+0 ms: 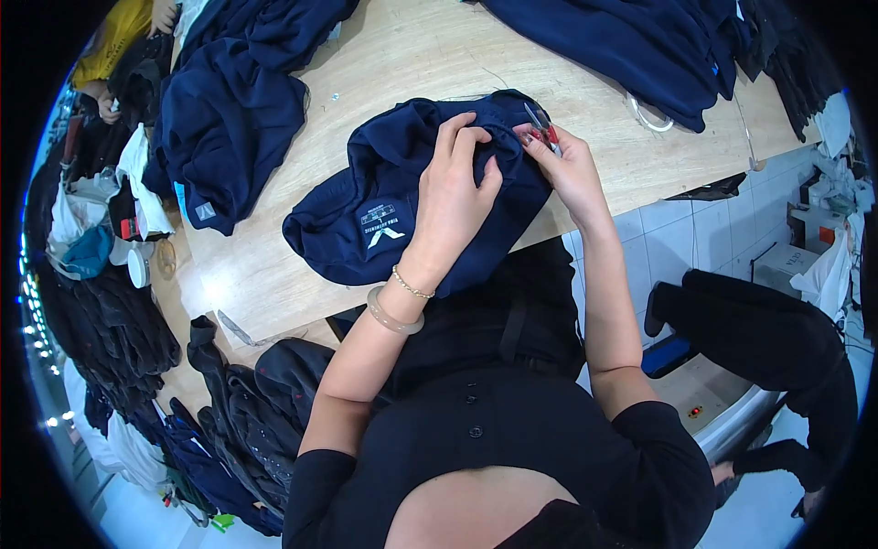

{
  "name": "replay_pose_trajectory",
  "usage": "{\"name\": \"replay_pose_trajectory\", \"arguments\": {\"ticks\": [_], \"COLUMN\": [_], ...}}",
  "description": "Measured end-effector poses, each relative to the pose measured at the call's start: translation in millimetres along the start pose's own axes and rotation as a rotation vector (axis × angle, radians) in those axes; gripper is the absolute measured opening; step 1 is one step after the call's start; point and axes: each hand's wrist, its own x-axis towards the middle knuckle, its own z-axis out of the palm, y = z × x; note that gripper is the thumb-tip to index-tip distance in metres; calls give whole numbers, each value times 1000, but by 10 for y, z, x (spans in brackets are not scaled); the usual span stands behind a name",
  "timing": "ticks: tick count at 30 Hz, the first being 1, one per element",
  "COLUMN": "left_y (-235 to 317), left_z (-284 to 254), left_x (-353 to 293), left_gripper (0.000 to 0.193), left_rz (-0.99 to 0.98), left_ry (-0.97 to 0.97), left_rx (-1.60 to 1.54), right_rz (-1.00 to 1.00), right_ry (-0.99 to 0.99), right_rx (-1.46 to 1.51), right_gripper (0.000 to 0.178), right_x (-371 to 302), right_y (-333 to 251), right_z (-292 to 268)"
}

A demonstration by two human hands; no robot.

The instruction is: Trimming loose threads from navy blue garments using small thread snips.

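A navy blue garment (329,224) lies bunched on the light wooden table in front of me, its inside neck print facing up. My left hand (453,174) presses on it with curled fingers, gripping a fold of the cloth near its far edge. My right hand (574,174) is closed round small red-handled thread snips (541,123), their metal blades pointing up and away. The right fingertips also meet the garment's right edge; whether they pinch the cloth too I cannot tell.
More navy garments (229,128) lie to the left, and another navy pile (622,46) at the far right beside a white ring (649,114). Dark clothes (265,403) heap at lower left. A person in yellow (114,41) stands far left; a person in black (768,339) is at right.
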Motion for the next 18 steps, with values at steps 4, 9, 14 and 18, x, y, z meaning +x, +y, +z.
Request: {"name": "replay_pose_trajectory", "arguments": {"ticks": [4, 9, 14, 18], "left_y": [51, 29, 74, 62], "left_z": [69, 44, 21, 36], "left_x": [8, 52, 67, 25], "left_gripper": [20, 5, 8, 10], "left_rz": [-33, 132, 64, -14], "left_ry": [72, 158, 134, 125], "left_rx": [109, 129, -48, -34], "right_rz": [-75, -120, -177, -185], "right_ry": [-17, 15, 80, 90], "right_rx": [27, -95, -118, -138], "right_gripper": [20, 25, 37, 38], "right_x": [16, -51, -116, -148], "right_y": [118, 72, 25, -6], "right_z": [-29, -98, -161, -141]}}
